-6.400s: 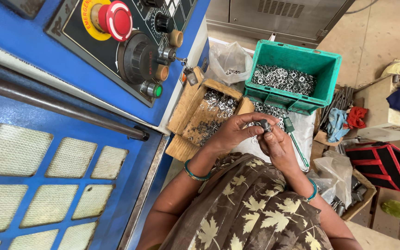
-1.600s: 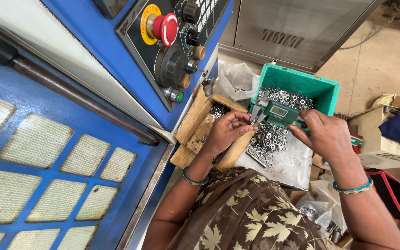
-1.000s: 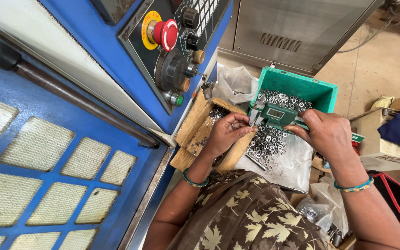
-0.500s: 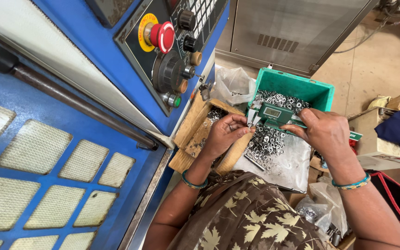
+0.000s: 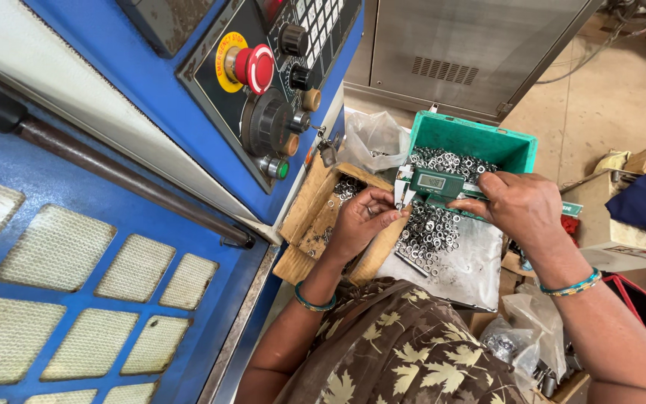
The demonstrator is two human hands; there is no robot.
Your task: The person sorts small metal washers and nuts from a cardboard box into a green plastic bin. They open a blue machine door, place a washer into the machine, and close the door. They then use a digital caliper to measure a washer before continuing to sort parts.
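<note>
While your right hand [image 5: 521, 209] grips the digital caliper [image 5: 434, 187] above the green bin [image 5: 480, 142], your left hand [image 5: 360, 224] pinches one ring at its jaws; most rings [image 5: 428, 232] remain unmeasured.

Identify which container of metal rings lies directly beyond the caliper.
The green plastic crate; the wooden box sits left beside the blue machine.
</note>
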